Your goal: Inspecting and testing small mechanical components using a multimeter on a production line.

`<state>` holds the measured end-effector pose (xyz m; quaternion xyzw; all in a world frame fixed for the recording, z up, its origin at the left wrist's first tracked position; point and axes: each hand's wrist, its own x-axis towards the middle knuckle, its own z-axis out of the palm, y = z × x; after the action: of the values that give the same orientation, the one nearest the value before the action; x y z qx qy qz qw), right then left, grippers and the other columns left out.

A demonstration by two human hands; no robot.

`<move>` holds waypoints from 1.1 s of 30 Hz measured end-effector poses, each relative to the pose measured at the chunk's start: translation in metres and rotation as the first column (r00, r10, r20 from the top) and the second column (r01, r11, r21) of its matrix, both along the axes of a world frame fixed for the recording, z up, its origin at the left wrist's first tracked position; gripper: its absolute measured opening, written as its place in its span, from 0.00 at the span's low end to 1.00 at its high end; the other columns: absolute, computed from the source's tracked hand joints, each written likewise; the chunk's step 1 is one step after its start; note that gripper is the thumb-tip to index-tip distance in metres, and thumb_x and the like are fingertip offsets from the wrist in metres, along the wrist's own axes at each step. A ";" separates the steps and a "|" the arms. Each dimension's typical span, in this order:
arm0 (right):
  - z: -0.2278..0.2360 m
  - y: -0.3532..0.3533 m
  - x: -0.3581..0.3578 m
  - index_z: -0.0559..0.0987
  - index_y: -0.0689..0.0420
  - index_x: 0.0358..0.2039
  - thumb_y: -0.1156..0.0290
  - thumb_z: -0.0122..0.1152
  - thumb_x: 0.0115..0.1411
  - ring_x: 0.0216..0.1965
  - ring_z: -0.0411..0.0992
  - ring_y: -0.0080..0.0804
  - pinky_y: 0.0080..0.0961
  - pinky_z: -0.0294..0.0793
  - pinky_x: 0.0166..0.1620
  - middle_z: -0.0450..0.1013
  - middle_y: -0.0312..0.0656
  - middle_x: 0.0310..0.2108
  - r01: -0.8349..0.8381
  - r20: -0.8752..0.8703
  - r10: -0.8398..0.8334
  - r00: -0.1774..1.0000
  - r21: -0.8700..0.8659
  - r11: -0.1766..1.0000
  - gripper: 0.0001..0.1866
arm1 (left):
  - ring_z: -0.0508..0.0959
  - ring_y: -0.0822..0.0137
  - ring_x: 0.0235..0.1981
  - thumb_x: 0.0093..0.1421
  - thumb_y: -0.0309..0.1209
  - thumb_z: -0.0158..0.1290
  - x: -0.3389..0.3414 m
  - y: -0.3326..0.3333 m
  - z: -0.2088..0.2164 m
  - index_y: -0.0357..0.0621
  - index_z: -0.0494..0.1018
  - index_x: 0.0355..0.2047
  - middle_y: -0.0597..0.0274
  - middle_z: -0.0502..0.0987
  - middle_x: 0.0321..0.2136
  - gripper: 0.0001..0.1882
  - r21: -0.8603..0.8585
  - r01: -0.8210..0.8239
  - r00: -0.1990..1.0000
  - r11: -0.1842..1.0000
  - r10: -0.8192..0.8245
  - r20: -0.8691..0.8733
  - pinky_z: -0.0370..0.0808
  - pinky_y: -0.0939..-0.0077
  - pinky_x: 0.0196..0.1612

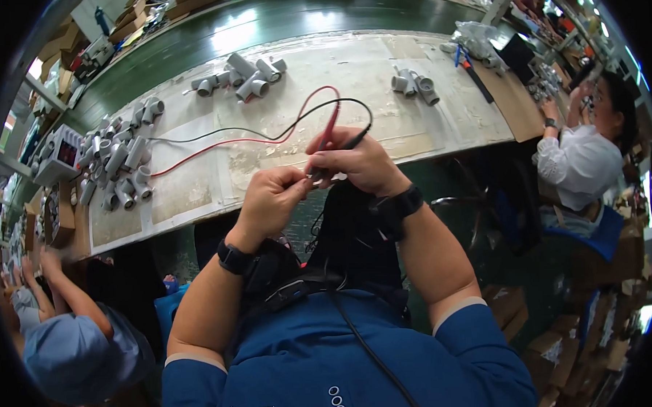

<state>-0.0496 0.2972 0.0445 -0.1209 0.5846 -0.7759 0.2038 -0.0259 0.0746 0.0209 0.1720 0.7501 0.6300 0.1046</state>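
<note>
Close together at the table's near edge, both my hands are closed. In my right hand (364, 167) are a red test probe (330, 128) and a black test probe (355, 140), held side by side with their leads looping up and away to the left. My left hand (271, 198) pinches something small right by the probe tips; the fingers hide most of it, so its kind cannot be told. The red lead (214, 144) and black lead (214, 130) run across the table to a pile of grey pipe fittings (116, 156).
More grey fittings lie in groups at the far middle (251, 79) and right (415, 85). A box-shaped instrument (60, 155) stands at the left end. Blue-handled pliers (461, 56) and a black-and-orange tool (476, 80) lie at right. People sit on both sides.
</note>
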 end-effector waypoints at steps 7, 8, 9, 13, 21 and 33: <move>-0.004 -0.025 -0.029 0.81 0.63 0.39 0.71 0.66 0.66 0.31 0.80 0.26 0.22 0.80 0.34 0.81 0.42 0.31 -0.116 -0.117 0.118 0.986 0.027 0.993 0.08 | 0.73 0.80 0.25 0.66 0.27 0.58 -0.009 -0.014 -0.005 0.35 0.81 0.34 0.68 0.78 0.22 0.07 -0.041 -0.098 0.995 0.994 0.099 0.030 0.71 0.81 0.30; -0.003 -0.027 -0.032 0.81 0.63 0.39 0.71 0.66 0.66 0.31 0.80 0.26 0.22 0.80 0.34 0.81 0.42 0.31 -0.124 -0.120 0.125 0.985 0.019 0.992 0.08 | 0.73 0.80 0.25 0.66 0.27 0.59 -0.010 -0.014 -0.004 0.35 0.82 0.34 0.68 0.79 0.22 0.07 -0.024 -0.107 0.992 0.994 0.108 0.059 0.71 0.80 0.30; -0.001 -0.027 -0.034 0.81 0.63 0.38 0.72 0.66 0.66 0.30 0.79 0.25 0.22 0.79 0.34 0.81 0.41 0.31 -0.095 -0.117 0.102 0.988 0.068 0.993 0.07 | 0.74 0.80 0.25 0.66 0.27 0.59 -0.012 -0.015 -0.002 0.35 0.82 0.34 0.67 0.79 0.23 0.07 -0.007 -0.117 0.989 0.993 0.117 0.087 0.71 0.80 0.30; -0.008 -0.029 -0.044 0.82 0.62 0.36 0.73 0.67 0.64 0.28 0.77 0.25 0.24 0.78 0.34 0.81 0.39 0.29 0.064 -0.231 -0.011 0.973 0.222 0.973 0.06 | 0.75 0.78 0.26 0.66 0.27 0.59 -0.026 -0.035 0.040 0.35 0.81 0.35 0.66 0.80 0.23 0.07 -0.554 -0.181 0.929 0.812 -0.043 -0.368 0.72 0.79 0.31; -0.042 -0.029 -0.046 0.84 0.59 0.41 0.70 0.68 0.61 0.32 0.79 0.36 0.34 0.78 0.40 0.83 0.41 0.32 0.406 -0.614 -0.087 0.785 0.404 0.820 0.10 | 0.82 0.64 0.28 0.63 0.31 0.60 -0.080 0.061 0.159 0.33 0.80 0.38 0.53 0.82 0.27 0.11 -0.534 -0.110 0.890 0.838 -0.156 -0.428 0.77 0.73 0.35; -0.116 -0.024 -0.031 0.65 0.56 0.70 0.65 0.50 0.75 0.71 0.58 0.35 0.32 0.57 0.71 0.61 0.44 0.71 0.052 -0.308 -0.086 0.947 -0.117 0.992 0.25 | 0.54 0.32 0.72 0.56 0.45 0.68 -0.158 0.312 0.075 0.60 0.61 0.71 0.44 0.51 0.73 0.44 -0.885 -0.167 0.591 0.435 -0.675 -0.443 0.64 0.23 0.61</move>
<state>-0.0807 0.2730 -0.0711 -0.2324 0.5710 -0.7839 0.0745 -0.1840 0.3867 0.0962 0.4668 0.8834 -0.0032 -0.0414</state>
